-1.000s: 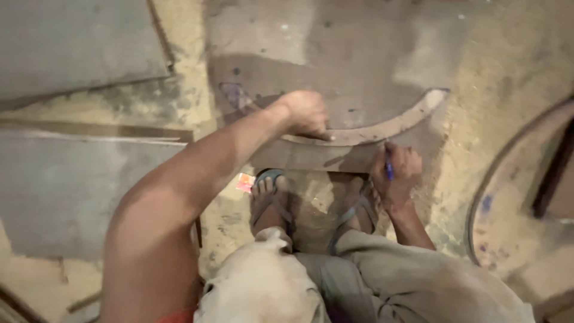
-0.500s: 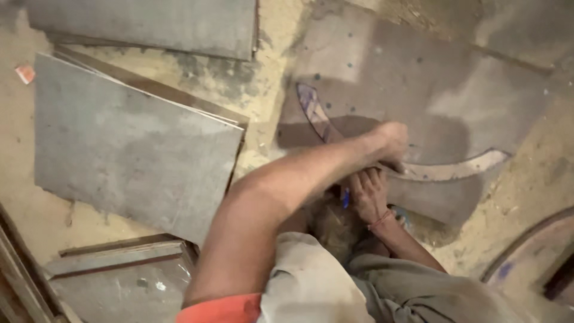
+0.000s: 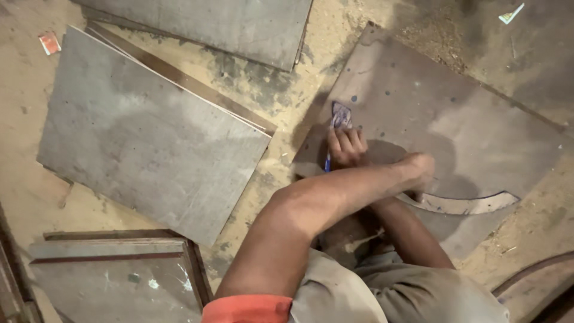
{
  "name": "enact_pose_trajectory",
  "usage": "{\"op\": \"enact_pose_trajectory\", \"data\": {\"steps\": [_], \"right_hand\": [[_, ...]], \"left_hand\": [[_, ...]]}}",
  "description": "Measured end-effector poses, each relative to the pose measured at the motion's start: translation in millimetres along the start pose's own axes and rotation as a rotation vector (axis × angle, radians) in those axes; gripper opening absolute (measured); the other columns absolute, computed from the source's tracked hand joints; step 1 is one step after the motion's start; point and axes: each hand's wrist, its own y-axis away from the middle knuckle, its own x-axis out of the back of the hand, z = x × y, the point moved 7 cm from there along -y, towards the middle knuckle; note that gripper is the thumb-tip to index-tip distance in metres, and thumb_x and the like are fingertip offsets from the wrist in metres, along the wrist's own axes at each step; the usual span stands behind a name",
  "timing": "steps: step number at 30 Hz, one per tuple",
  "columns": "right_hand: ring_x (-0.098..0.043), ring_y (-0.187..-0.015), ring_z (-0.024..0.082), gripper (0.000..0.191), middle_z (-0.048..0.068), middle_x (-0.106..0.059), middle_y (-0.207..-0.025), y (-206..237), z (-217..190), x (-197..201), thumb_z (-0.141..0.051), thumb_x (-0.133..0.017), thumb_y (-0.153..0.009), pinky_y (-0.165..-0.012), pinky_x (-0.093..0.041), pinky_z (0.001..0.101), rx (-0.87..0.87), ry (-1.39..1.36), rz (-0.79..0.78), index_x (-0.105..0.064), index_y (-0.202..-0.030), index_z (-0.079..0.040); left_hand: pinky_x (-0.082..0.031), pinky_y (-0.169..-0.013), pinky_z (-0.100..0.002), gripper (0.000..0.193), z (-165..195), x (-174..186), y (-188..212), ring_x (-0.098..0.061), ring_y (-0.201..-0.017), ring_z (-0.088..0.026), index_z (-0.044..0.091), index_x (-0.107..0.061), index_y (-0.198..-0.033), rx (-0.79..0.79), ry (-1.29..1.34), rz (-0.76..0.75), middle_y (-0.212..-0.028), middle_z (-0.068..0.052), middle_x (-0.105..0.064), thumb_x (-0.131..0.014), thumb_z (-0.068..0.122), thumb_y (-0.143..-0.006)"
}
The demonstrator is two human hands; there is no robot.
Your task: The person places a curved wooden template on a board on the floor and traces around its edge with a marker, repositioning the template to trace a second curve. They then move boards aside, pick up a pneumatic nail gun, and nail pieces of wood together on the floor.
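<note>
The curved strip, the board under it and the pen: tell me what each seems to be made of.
Curved strip: probably thin plywood or hardboard, pale matt face, cut to an arc, pinned by the left hand.
Board: likely plywood, dull grey-brown, dusty, speckled.
Pen in the right hand: blue, probably plastic; too small to be sure.

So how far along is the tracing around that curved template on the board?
Partly done, it seems. The left hand presses the curved template flat on the grey board. The right hand holds a blue pen at the template's far end. No drawn outline is clearly readable, and no cut shows along the template.
</note>
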Motion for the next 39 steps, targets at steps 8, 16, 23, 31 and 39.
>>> {"op": "enact_pose_trajectory", "data": {"steps": [8, 16, 23, 31, 39], "right_hand": [[-0.063, -0.101, 0.037, 0.040, 0.022, -0.068, -0.108, -41.0, 3.1, 0.8, -0.007, -0.064, -0.084, -0.089, -0.048, 0.0490, -0.117, 0.050, -0.042, -0.064, -0.121, 0.009], [-0.062, -0.088, 0.034, 0.038, 0.016, -0.069, -0.098, -28.4, 6.8, -3.2, -0.008, -0.067, -0.082, -0.080, -0.048, 0.0464, -0.241, 0.162, -0.061, -0.068, -0.117, 0.005], [-0.066, -0.096, 0.032, 0.037, 0.016, -0.071, -0.104, -6.4, -2.8, 14.1, -0.008, -0.067, -0.083, -0.083, -0.052, 0.0447, -0.153, 0.061, 0.015, -0.067, -0.118, 0.006], [-0.062, -0.088, 0.032, 0.038, 0.014, -0.065, -0.090, -25.9, 8.2, -5.5, -0.010, -0.066, -0.080, -0.078, -0.048, 0.0448, -0.159, 0.122, -0.032, -0.065, -0.116, 0.004], [-0.062, -0.093, 0.036, 0.028, 0.017, -0.067, -0.092, 3.9, 4.5, -17.6, -0.016, -0.065, -0.082, -0.083, -0.046, 0.0496, -0.380, 0.017, -0.165, -0.064, -0.104, 0.000]], "left_hand": [[-0.058, -0.084, -0.045, 0.047, 0.2, 3.3, 6.9, -0.071, -0.101, -0.020, 0.030, -0.080, -0.105, -0.035, -0.012, 0.004, -0.107, 0.005, -0.076, -0.065, 0.069, -0.085], [-0.057, -0.086, -0.045, 0.045, 3.4, -4.8, -5.4, -0.071, -0.101, -0.020, 0.029, -0.081, -0.104, -0.063, -0.088, 0.053, -0.107, 0.005, -0.077, -0.063, 0.068, -0.088], [-0.056, -0.089, -0.043, 0.065, 5.4, 1.6, -1.7, -0.071, -0.104, -0.022, 0.022, -0.080, -0.106, -0.032, -0.030, 0.062, -0.109, -0.001, -0.077, -0.063, 0.079, -0.081], [-0.055, -0.091, -0.044, 0.066, 9.4, 1.0, -2.4, -0.070, -0.107, -0.024, 0.021, -0.080, -0.106, -0.047, -0.054, 0.056, -0.109, -0.002, -0.077, -0.057, 0.079, -0.084], [-0.054, -0.086, -0.044, 0.067, 20.8, -8.2, -8.8, -0.071, -0.099, -0.025, 0.019, -0.080, -0.103, -0.090, -0.198, 0.071, -0.104, -0.003, -0.077, -0.048, 0.077, -0.091]]}}
